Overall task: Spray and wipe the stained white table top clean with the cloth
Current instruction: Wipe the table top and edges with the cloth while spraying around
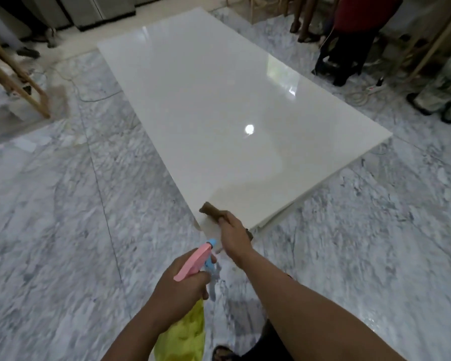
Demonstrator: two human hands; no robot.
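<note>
Fingers (223, 218) of our right hand (235, 237) are clutching the brown cloth (212, 210) at the worktop (219, 105) corner, our left hand (178, 285) is gripping the spray bottle (193, 261); we are risking the cloth slipping off the edge.

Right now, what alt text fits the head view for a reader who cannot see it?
The right hand presses a brown cloth on the near corner of a glossy white table top. The left hand holds a spray bottle with yellow liquid above a marble floor.

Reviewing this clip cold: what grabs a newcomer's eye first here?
The long glossy white table top fills the middle, mirroring a bright lamp spot. At its near corner the right hand presses a brown cloth, while the left hand holds a spray bottle with a pink-and-blue head below it.
</note>
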